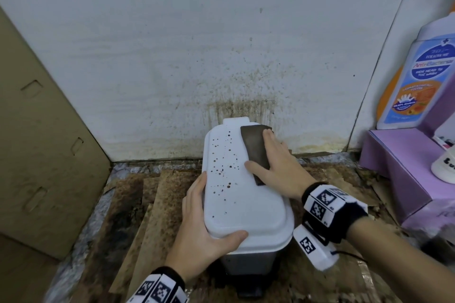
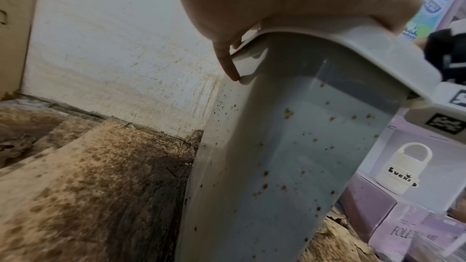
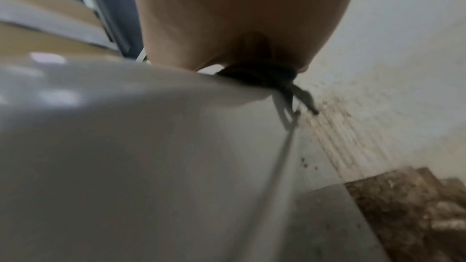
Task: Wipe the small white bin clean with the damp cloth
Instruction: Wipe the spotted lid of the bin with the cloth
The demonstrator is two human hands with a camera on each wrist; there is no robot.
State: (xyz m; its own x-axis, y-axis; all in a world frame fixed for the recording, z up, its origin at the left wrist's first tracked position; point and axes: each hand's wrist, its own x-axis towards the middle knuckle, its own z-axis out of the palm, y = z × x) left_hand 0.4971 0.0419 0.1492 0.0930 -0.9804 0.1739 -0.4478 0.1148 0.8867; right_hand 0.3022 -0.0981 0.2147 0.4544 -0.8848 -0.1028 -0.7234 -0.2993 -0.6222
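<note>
From the head view, my right hand (image 1: pixel 275 170) lies flat, fingers straight toward 11 o'clock, pressing the dark damp cloth (image 1: pixel 256 152) onto the speckled lid (image 1: pixel 236 204) of the small white bin (image 1: pixel 248 261). My left hand (image 1: pixel 199 229) clasps the lid's edge at 7 o'clock.

Left wrist view: fingers (image 2: pixel 227 63) curl over the lid's rim.

Right wrist view: my palm bears on the cloth, blurred.

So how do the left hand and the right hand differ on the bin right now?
The left hand wraps the lid's near left edge, thumb on top, bare; the right hand lies flat, fingers straight, pressing the dark cloth onto the far right of the lid. Brown specks remain on the lid beside the left hand; the strip near the right hand looks clean. Both touch the bin and wear marker wristbands.
</note>
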